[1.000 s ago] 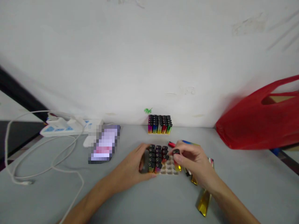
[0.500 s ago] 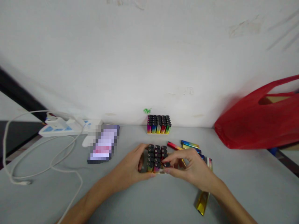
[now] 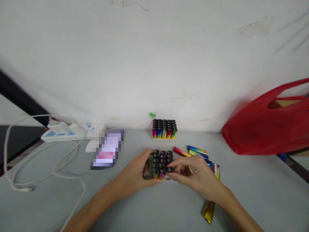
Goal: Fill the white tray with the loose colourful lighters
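Upright lighters (image 3: 156, 165) with black tops stand packed in rows in a small pale tray (image 3: 168, 177) at the middle of the table. My left hand (image 3: 137, 170) is curled around the left side of this group, its thumb along the near edge. Between the thumb and fingers of my right hand (image 3: 195, 172) is a single black-topped lighter (image 3: 171, 169), at the near right corner of the tray. The fingers hide most of its body. Just beyond the right hand lie several loose shiny coloured pieces, among them a red-and-yellow one (image 3: 181, 151) and a blue-and-gold one (image 3: 196, 149).
A second full block of lighters (image 3: 164, 129) stands against the wall. At left are a phone (image 3: 108, 149), a white power strip (image 3: 72, 131) and a looped white cable (image 3: 53, 167). A red bag (image 3: 263, 125) sits at right. A gold piece (image 3: 209, 212) lies by the right wrist.
The lighter in my right hand has shifted very slightly left, nearer its neighbour in the tray. My left hand stays in place around the group.
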